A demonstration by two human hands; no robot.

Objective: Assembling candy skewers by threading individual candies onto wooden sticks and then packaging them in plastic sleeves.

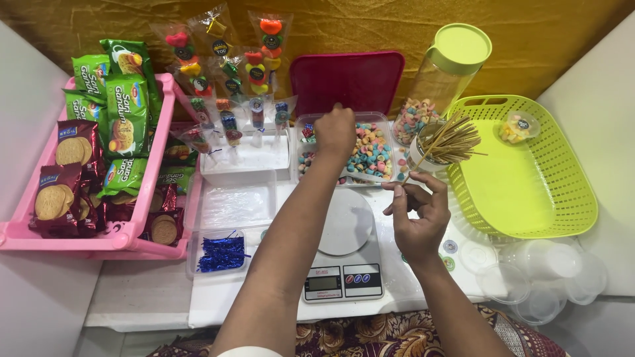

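candy rings and a thin stick over the scale

biscuit packets (126, 116), green and dark red, fill the pink basket (40, 235) at far left, and a small tub of blue twist ties (221, 253) sits just beside it. wrapped candy skewers (228, 79) stand and lean behind a white tray (246, 158).

next comes the left hand (335, 131), reaching forward into the clear tray of candy rings (370, 155). its fingers are curled down among the sweets; whether they have pinched a piece i cannot tell, since the back of the hand hides the tips. the rings look tiny, light, hard and brittle, likely to roll or slip, so a fingertip pinch across the outer edge seems the safest hold.

below lies the kitchen scale (344, 248), its round plate bare.

the right hand (417, 215) hovers just right of the scale, thumb and forefinger closed on a thin wooden stick (411, 177). the stick appears light, stiff yet easy to snap, best held near its lower end as here. its long axis runs nearly upright in the picture, tip pointing away from the person toward the cup of sticks (443, 142), though only a short stretch shows clearly.

farther right stand a tall jar with a green lid (456, 49), a green basket (529, 192) and clear round lids (549, 277).
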